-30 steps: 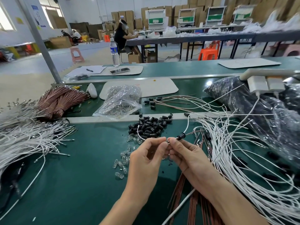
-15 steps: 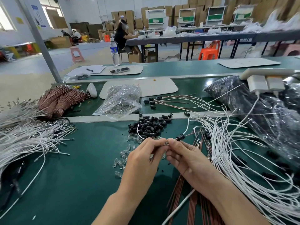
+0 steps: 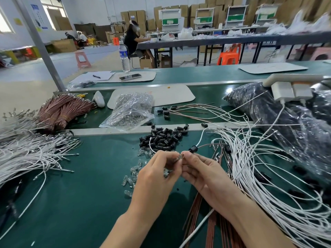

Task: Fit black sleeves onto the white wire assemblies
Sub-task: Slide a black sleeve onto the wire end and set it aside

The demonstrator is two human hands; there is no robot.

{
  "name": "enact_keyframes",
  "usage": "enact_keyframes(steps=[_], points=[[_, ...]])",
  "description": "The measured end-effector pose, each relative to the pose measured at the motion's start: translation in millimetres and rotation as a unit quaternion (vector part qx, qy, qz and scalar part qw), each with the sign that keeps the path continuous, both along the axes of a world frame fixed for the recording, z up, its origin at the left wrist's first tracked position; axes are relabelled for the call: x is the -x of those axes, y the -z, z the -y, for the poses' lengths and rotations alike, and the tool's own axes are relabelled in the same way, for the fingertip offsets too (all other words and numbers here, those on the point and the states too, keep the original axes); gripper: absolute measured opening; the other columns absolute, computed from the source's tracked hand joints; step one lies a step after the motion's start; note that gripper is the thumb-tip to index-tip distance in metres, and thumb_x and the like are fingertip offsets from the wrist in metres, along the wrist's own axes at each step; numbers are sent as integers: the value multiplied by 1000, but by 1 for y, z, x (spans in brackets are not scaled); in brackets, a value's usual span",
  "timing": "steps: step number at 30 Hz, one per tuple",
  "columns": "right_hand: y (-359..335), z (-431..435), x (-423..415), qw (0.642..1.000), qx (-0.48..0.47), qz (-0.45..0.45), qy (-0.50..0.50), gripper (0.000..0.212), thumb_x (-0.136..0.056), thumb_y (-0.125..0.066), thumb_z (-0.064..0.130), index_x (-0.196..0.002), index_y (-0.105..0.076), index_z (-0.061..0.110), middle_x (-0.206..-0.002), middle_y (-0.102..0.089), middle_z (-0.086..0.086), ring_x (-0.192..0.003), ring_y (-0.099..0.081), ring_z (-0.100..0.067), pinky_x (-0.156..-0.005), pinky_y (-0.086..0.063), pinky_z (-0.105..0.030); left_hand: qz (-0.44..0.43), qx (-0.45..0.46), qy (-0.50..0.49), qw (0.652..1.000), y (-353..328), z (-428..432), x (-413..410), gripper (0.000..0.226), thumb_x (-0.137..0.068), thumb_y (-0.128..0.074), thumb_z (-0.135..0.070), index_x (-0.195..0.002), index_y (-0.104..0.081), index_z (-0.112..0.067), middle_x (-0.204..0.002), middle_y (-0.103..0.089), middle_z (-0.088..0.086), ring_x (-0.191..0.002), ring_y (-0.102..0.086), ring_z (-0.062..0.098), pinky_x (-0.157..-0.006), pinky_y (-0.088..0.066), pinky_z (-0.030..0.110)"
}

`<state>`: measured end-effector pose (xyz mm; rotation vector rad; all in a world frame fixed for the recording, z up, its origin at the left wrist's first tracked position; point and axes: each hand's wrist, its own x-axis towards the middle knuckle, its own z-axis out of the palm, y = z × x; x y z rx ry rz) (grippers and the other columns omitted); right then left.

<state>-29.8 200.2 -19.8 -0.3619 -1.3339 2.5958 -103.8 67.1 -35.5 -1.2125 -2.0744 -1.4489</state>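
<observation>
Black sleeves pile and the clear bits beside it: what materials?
Black sleeves: probably moulded plastic or rubber; dull satin black, uniform short tubes. Clear bits: glass or clear plastic, glossy; see-through with bright glints, cannot tell which.

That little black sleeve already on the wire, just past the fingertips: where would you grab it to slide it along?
Pinch the black sleeve across its round barrel, coming from the near side with the right hand, which is closest. The white wire leaves both ends, so only the sides are free.
</observation>
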Motion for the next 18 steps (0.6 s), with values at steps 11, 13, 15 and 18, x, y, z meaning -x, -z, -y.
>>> enact_keyframes(steps=[11, 13, 15, 18], points=[[0, 1, 0, 999, -15, -10, 35, 26, -72, -81, 31, -87, -81, 10, -86, -73, -11, -74, -70, -14, -70, -59, -21, -2, 2, 2, 1000, 0, -2, 0, 11, -95, -62, -34, -105, -63, -29, -96, -66, -19, -89, -65, -2, -77, -47, 6], [-2, 3, 1, 999, 5, -12, 44, 32, -73, -80, 34, -92, -80, 9, -95, -75, -14, -80, -72, -17, -70, -60, -23, 7, -7, -1, 1000, 0, -1, 1, 10, -94, -62, -34, -104, -63, -30, -95, -67, -20, -87, -66, -2, -76, -48, 7], [-3, 0, 2, 996, 42, -9, 73, 37, -80, -74, 35, -99, -76, 3, -100, -75, -17, -82, -73, -21, -69, -61, -26, 10, -9, -8, 1000, 0, -1, 3, 10, -94, -63, -35, -103, -63, -30, -94, -66, -20, -85, -66, -2, -75, -49, 8], [-2, -5, 1, 990, 91, -13, 105, 28, -88, -66, 25, -96, -79, 2, -91, -74, -14, -71, -71, -17, -62, -61, -25, 14, 4, -9, 1000, 0, 1, 3, 12, -95, -61, -39, -102, -63, -29, -91, -65, -22, -84, -66, -1, -76, -47, 7]])
